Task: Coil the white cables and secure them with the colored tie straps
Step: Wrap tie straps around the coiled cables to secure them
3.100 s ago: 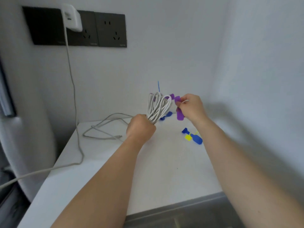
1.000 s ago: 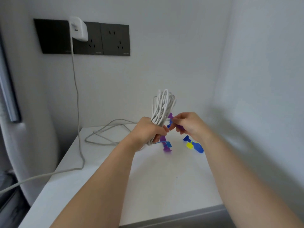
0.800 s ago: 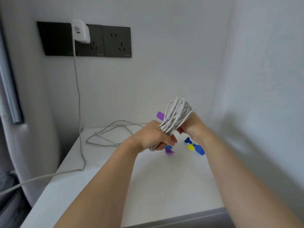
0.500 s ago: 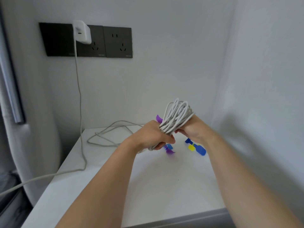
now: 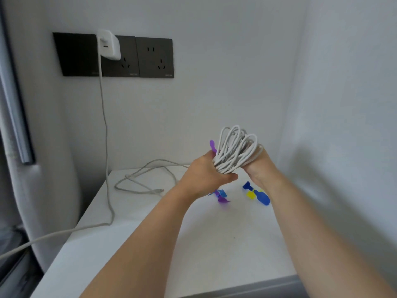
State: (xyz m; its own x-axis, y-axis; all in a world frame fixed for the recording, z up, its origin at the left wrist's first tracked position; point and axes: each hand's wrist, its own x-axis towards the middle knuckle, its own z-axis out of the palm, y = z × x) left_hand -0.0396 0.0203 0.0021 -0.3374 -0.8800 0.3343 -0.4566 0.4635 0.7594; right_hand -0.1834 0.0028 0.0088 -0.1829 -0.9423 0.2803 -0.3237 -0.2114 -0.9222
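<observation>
Landmark: the coiled bundle of white cable, held in the air above the far part of the white table.
Charger: far up and left of the bundle, plugged into the dark socket panel; its lead hangs down the wall.
Loose cable: left of and below the bundle, lying in slack loops on the table, not yet coiled.
Left hand: at the bundle's lower left, fingers and thumb curled round the gathered waist of the loops and clamping them together.
Purple strap: touching the bundle's left edge; one end sticks up above the left hand, and the rest is hidden.
Bundle handling: probably light and soft but springy. The loops fan out above the grip, so they will likely splay if the squeeze loosens. The waist, where the strands lie tightest, is the place to hold and to wrap.
Spare straps: below the bundle on the table, purple and blue; thin, floppy tabs, best taken by pinching one end.
Right hand: against the bundle's right and far side. Its fingers are hidden behind the loops, so I cannot tell whether they pinch the strap or only steady the cable.
Blue and yellow straps: below and right of the bundle, lying on the table close to the right wrist.
</observation>
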